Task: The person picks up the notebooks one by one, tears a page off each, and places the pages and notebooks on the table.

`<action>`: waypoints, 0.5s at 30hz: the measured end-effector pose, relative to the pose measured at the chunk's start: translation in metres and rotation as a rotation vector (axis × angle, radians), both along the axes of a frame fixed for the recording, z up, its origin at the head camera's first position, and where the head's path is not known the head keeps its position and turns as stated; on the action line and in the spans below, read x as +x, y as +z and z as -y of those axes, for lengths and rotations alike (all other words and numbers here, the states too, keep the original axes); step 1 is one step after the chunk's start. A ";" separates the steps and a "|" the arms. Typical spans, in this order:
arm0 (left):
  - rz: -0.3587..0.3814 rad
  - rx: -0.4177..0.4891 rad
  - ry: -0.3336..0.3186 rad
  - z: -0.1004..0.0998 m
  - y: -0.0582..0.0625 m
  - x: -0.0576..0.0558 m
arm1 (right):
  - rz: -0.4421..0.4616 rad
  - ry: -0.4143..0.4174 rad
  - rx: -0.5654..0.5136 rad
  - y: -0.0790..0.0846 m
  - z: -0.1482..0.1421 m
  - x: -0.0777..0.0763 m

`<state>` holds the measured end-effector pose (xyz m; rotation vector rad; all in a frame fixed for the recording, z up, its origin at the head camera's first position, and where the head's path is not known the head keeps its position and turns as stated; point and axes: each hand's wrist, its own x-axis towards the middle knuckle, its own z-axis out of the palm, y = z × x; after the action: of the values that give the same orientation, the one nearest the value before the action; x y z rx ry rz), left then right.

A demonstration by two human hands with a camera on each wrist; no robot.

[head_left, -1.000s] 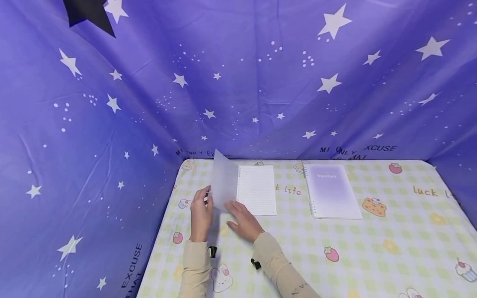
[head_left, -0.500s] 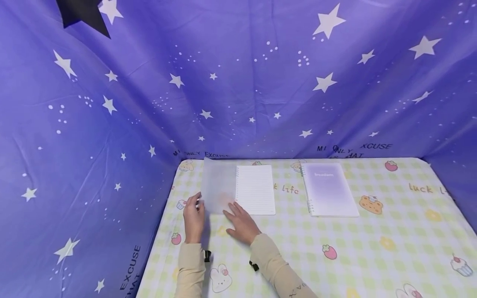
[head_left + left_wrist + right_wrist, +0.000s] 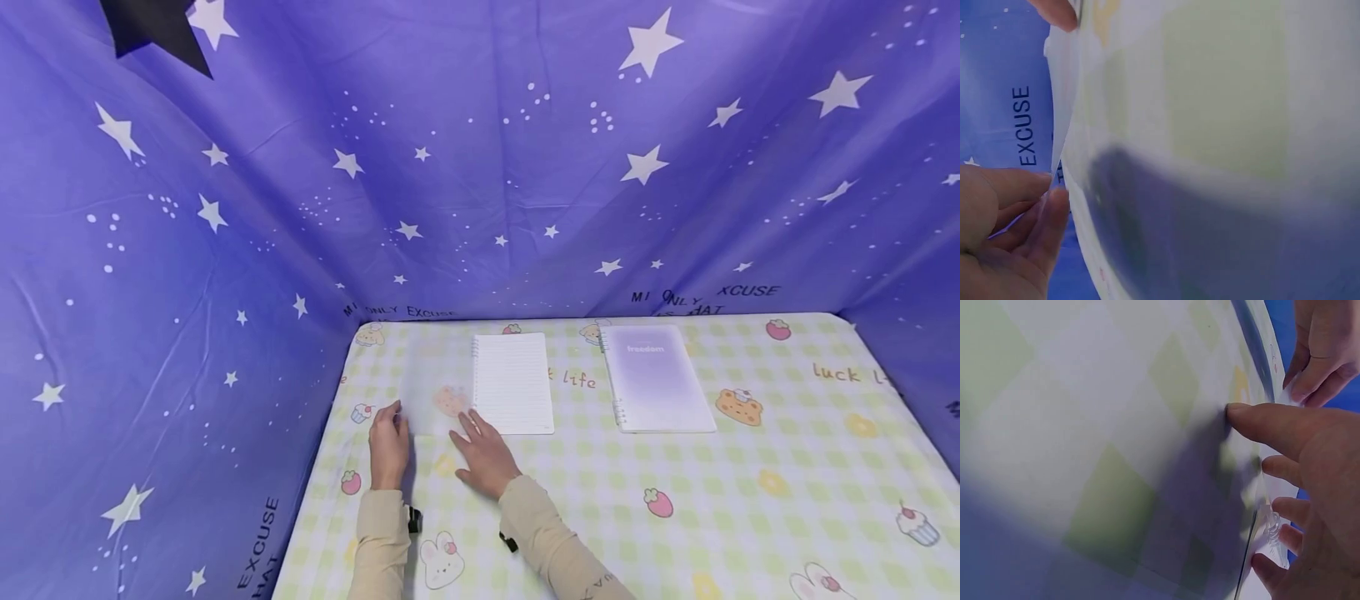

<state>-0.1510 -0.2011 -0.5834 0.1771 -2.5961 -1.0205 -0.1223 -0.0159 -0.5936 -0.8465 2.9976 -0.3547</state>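
Note:
A ring-bound notebook [image 3: 512, 383] lies opened to a lined page, its clear frosted cover [image 3: 423, 375] turned over to the left and nearly flat on the cloth. At that cover's lower left corner is my left hand [image 3: 387, 450]; the left wrist view shows thumb and finger pinching the thin edge. My right hand [image 3: 487, 457] has its fingers spread, with the fingertips at the notebook's lower edge near the rings. In the right wrist view, its thumb [image 3: 1244, 415] reaches over the cloth.
Farther right lies a closed purple notebook [image 3: 656, 383] marked "freedom". A checkered cloth [image 3: 570, 517] with cartoon prints covers the table. Blue star-patterned curtains [image 3: 465, 167] hang behind and at the sides.
The frosted cover has swung down to the left, from standing up to nearly flat. My left hand has moved left and down with its edge; the right hand stays near the rings.

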 end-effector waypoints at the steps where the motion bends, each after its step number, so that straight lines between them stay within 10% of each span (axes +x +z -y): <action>1: 0.019 -0.009 0.006 0.000 -0.001 0.001 | -0.002 0.002 -0.009 0.000 0.000 0.001; 7: 0.149 0.000 0.020 -0.004 -0.008 0.005 | -0.002 0.003 -0.023 -0.003 -0.001 0.002; 15: 0.139 0.013 0.031 -0.008 -0.012 0.006 | 0.014 0.000 -0.030 -0.005 -0.001 0.002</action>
<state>-0.1446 -0.1933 -0.5950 0.3009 -2.7021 -1.0489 -0.1203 -0.0153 -0.5982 -0.8417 2.9865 -0.4044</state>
